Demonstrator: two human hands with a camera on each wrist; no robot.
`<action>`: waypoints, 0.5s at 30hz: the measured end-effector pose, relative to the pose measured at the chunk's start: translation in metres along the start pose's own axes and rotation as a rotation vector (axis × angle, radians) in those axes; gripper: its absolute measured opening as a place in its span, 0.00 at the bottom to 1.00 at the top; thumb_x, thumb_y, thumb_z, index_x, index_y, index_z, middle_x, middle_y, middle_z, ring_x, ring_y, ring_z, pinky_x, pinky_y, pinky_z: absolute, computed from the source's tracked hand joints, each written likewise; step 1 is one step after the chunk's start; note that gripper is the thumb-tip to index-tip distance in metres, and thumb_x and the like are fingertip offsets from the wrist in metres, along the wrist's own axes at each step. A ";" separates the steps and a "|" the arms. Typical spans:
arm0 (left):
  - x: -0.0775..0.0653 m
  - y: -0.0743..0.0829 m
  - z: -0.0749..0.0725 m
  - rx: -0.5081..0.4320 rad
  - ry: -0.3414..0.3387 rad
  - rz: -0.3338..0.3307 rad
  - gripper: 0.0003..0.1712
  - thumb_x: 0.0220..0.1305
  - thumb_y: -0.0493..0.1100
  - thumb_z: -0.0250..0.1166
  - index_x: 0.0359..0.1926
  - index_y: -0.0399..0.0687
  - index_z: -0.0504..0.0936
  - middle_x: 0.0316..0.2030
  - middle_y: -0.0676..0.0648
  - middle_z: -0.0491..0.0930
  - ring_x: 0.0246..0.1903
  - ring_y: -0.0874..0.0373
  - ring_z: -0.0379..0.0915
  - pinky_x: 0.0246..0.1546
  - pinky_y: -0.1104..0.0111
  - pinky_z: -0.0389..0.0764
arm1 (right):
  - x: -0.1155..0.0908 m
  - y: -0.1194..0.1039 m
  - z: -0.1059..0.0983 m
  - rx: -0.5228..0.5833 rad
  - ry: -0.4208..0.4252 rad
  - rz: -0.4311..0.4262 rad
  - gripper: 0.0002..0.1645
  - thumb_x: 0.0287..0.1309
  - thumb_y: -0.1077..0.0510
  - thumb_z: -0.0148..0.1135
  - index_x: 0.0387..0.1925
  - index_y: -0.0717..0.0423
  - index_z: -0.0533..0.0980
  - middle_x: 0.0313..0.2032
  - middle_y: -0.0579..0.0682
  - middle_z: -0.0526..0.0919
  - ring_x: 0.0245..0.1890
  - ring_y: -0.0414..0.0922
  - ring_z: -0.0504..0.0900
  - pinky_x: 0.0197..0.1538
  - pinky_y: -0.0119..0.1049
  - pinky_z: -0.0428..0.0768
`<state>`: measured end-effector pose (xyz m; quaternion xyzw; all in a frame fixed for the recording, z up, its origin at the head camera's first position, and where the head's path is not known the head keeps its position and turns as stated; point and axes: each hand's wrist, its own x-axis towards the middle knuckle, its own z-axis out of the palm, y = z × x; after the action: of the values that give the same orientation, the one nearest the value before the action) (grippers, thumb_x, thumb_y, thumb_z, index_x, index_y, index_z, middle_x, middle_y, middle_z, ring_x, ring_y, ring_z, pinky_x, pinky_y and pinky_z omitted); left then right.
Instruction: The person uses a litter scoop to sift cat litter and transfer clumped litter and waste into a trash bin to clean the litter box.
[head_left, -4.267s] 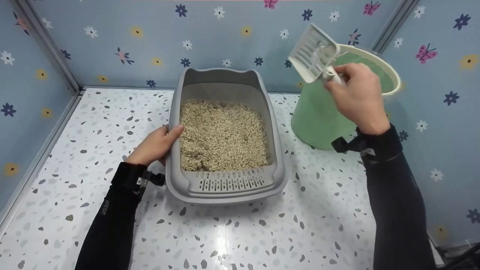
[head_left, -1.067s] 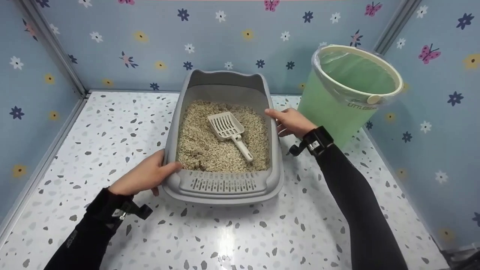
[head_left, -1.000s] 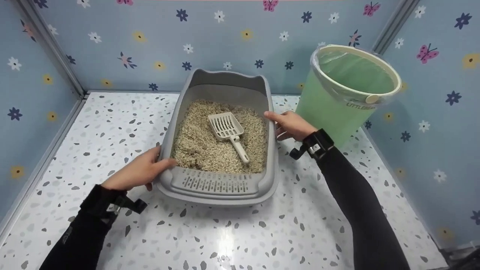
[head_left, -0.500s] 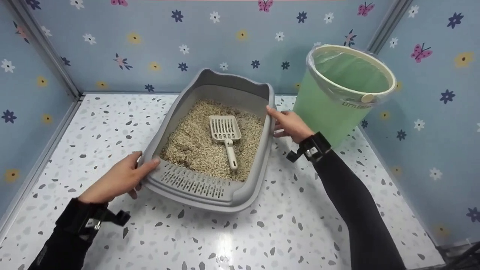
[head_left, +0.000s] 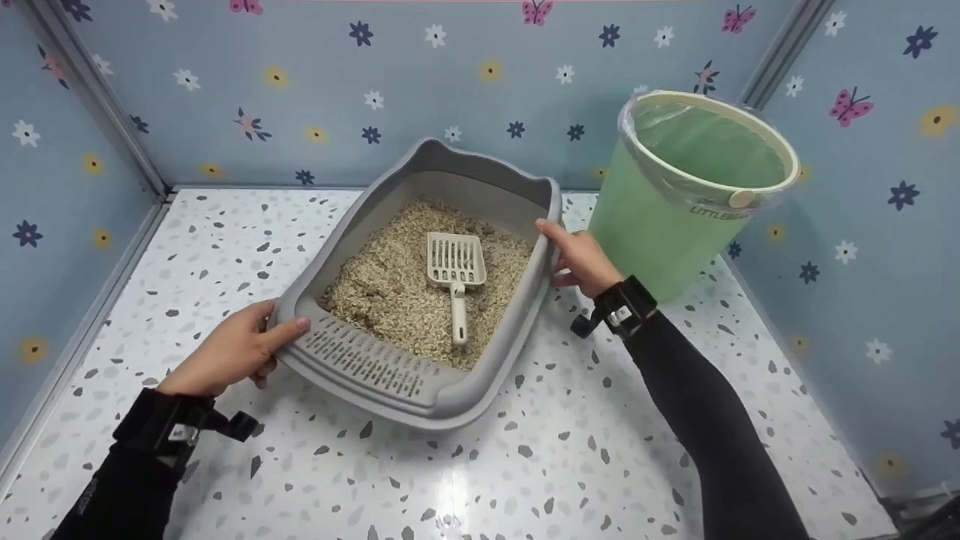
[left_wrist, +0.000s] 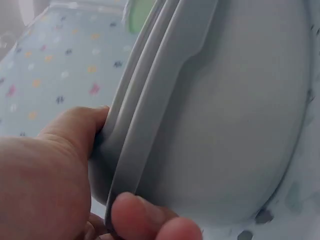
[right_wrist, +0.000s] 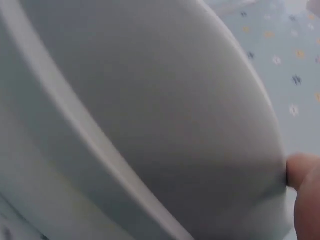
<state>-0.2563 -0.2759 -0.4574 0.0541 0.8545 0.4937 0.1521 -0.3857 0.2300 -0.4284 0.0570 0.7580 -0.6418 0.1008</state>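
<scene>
A grey litter box (head_left: pixel 442 409) full of tan litter (head_left: pixel 397 300) stands turned at an angle on the speckled surface. My left hand (head_left: pixel 225 349) grips its front left corner, thumb over the rim and fingers beneath; in the left wrist view those fingers (left_wrist: pixel 137 217) curl under the lip. At the right side wall, my right hand (head_left: pixel 585 259) holds the rim with the thumb on top and the other fingers outside, mostly hidden behind the wall. On the litter lies a cream slotted litter scoop (head_left: pixel 457 266), its handle pointing to the front.
A green bin (head_left: pixel 652 240) with a cream rim and a clear liner stands right of the box, close to my right hand. Flower-patterned panels (head_left: pixel 315 45) close in the back and both sides of the white speckled surface (head_left: pixel 360 487).
At first my right hand held the scoop by the bin; then the scoop lay on the litter. Both hands then turned the box, its front swinging left and its back right.
</scene>
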 end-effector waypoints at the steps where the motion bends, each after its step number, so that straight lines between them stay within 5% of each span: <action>1: 0.002 -0.004 -0.007 -0.008 0.009 -0.013 0.37 0.85 0.62 0.63 0.71 0.33 0.71 0.35 0.46 0.84 0.20 0.60 0.73 0.19 0.62 0.87 | -0.007 0.001 0.006 -0.008 0.014 0.004 0.38 0.73 0.30 0.67 0.53 0.62 0.75 0.44 0.54 0.76 0.32 0.44 0.84 0.41 0.45 0.96; 4: 0.008 -0.014 -0.024 -0.027 0.059 -0.045 0.38 0.85 0.64 0.60 0.71 0.33 0.71 0.35 0.47 0.86 0.23 0.60 0.75 0.22 0.65 0.87 | -0.023 0.003 0.021 -0.038 0.032 0.017 0.46 0.74 0.28 0.64 0.63 0.67 0.72 0.42 0.54 0.72 0.30 0.45 0.81 0.46 0.53 0.96; 7: 0.009 -0.016 -0.027 -0.056 0.119 -0.061 0.38 0.85 0.68 0.58 0.62 0.34 0.74 0.35 0.48 0.85 0.25 0.59 0.77 0.23 0.66 0.88 | -0.025 0.003 0.023 -0.049 0.046 0.016 0.51 0.73 0.28 0.66 0.69 0.69 0.68 0.44 0.55 0.72 0.35 0.45 0.79 0.52 0.53 0.94; 12: -0.005 -0.009 -0.001 -0.175 0.163 -0.061 0.40 0.86 0.71 0.49 0.57 0.34 0.74 0.31 0.46 0.82 0.22 0.58 0.76 0.21 0.62 0.89 | -0.003 0.002 -0.003 -0.045 0.031 -0.028 0.55 0.74 0.29 0.66 0.78 0.69 0.66 0.71 0.64 0.71 0.65 0.52 0.77 0.66 0.54 0.87; 15: -0.009 -0.006 0.014 -0.207 0.215 -0.052 0.38 0.88 0.70 0.46 0.55 0.36 0.73 0.26 0.47 0.78 0.20 0.59 0.75 0.19 0.63 0.87 | 0.009 0.003 -0.022 -0.110 0.018 -0.081 0.53 0.76 0.28 0.63 0.79 0.67 0.69 0.76 0.65 0.70 0.73 0.56 0.73 0.68 0.56 0.84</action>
<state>-0.2430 -0.2695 -0.4674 -0.0375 0.8116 0.5779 0.0771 -0.3960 0.2512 -0.4297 0.0264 0.7947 -0.6022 0.0711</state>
